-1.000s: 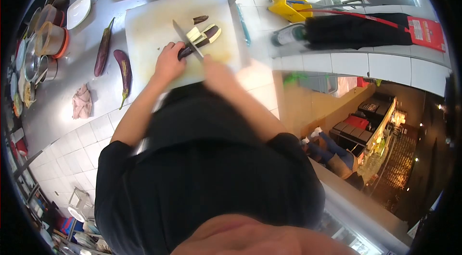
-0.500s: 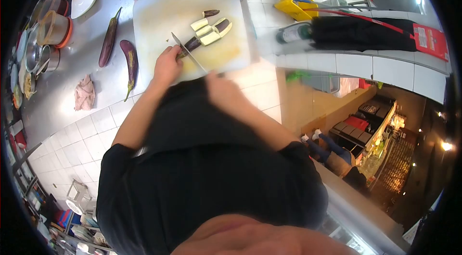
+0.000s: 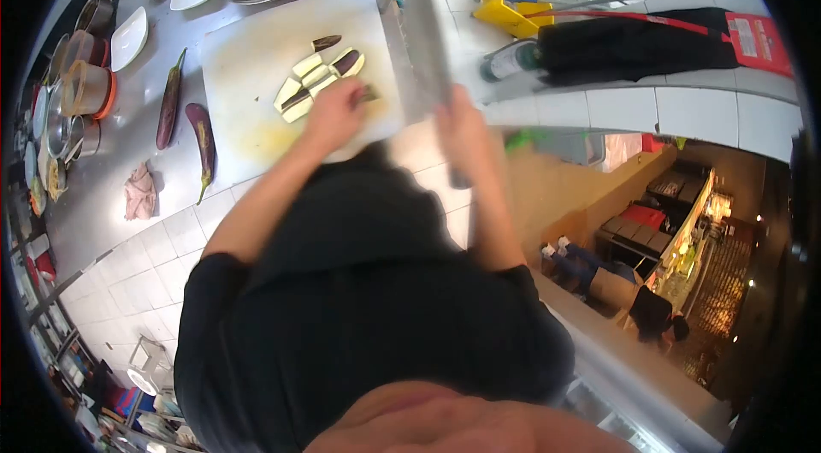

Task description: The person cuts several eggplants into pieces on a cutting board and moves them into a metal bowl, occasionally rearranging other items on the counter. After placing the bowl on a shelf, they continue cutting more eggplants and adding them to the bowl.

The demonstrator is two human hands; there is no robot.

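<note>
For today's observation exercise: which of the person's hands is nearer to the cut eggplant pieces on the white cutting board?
Left. The left hand rests on the cutting board, right beside the cut eggplant pieces. The right hand is off the board's right edge, holding the knife, apart from them.

Single head-worn fisheye view, looking steeply down the wearer's own chest and arms, so that the dark-shirted torso fills the lower centre of the frame and a black circular vignette cuts off the corners. The steel counter (image 3: 128, 153) with its white cutting board (image 3: 256, 68) lies close by in the upper left, with strong barrel distortion bending its edges. The right half of the frame looks past a tiled ledge (image 3: 684, 111) to a much more distant floor level at lower right.
</note>
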